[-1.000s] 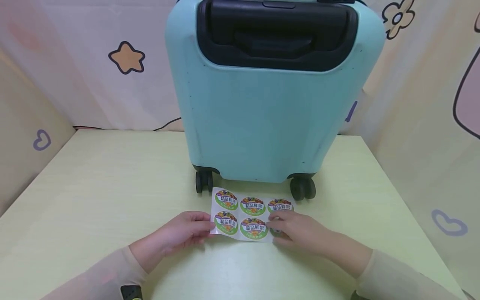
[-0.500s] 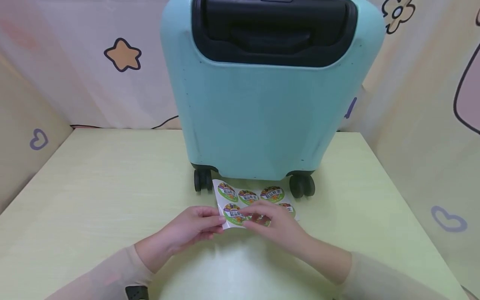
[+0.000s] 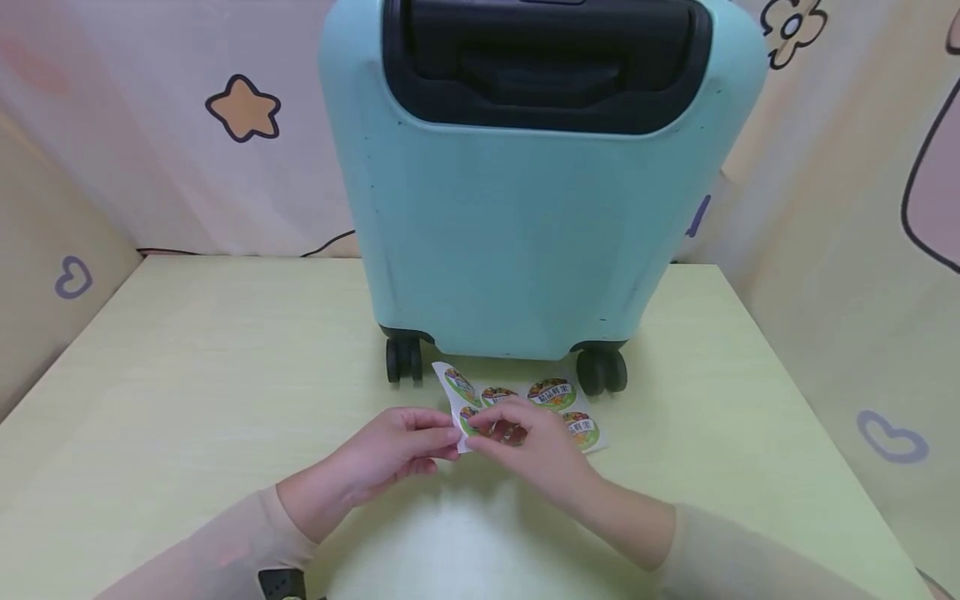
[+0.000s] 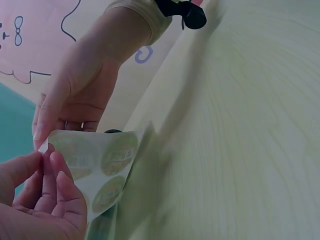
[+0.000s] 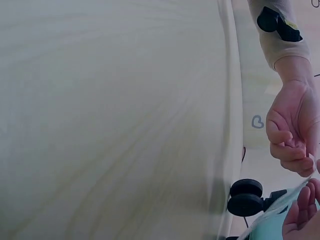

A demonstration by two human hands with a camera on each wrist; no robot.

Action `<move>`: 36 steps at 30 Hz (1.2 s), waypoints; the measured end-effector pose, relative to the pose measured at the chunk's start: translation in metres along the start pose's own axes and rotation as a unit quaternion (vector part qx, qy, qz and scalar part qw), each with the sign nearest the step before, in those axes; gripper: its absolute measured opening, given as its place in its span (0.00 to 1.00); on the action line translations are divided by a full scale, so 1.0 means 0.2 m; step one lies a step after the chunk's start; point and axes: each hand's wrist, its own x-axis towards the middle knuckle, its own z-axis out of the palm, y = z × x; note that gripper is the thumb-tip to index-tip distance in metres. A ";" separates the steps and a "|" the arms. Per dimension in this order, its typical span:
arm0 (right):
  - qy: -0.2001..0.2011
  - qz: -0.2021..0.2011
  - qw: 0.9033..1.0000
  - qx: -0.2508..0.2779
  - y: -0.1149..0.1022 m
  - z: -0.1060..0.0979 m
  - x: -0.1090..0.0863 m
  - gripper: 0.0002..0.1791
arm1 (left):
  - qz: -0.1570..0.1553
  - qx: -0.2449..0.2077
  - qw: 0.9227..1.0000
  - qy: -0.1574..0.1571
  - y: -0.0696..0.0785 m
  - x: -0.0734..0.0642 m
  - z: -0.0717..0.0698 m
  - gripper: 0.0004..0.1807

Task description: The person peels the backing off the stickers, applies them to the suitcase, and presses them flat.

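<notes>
A white sheet of round fruit-label stickers [image 3: 555, 393], green-rimmed with printed white lettering, is tilted up in front of the suitcase in the head view. My left hand [image 3: 393, 450] pinches its left edge between thumb and fingers. Close beside those fingertips, my right hand [image 3: 536, 454] has thumb and forefinger pinched at the same edge, covering part of the lower row of stickers. The left wrist view shows the sheet's pale back [image 4: 107, 165] bending away from both hands' fingertips. In the right wrist view the sheet [image 5: 277, 207] appears nearly edge-on.
A light-blue suitcase [image 3: 510, 242] with a black handle panel [image 3: 547, 75] stands upright on the pale wooden table [image 3: 225, 358]. Its black caster wheels [image 3: 602, 371] are just behind the sheet. Printed fabric [image 3: 150, 150] hangs around the table's back and sides.
My right hand has moved left from the sheet's right side to its left edge, beside my left hand. The sheet has bent and shifted slightly right, its left edge curling up.
</notes>
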 end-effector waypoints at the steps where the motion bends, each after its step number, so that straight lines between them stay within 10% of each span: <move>1: 0.002 0.003 1.000 0.004 0.00 0.00 0.00 0.08 | 0.001 -0.001 1.000 0.000 0.00 0.00 0.01 0.15; 36: 0.043 0.019 0.999 -0.021 0.02 -0.06 -0.01 0.02 | -0.007 0.091 0.996 0.019 -0.03 -0.02 -0.05 0.17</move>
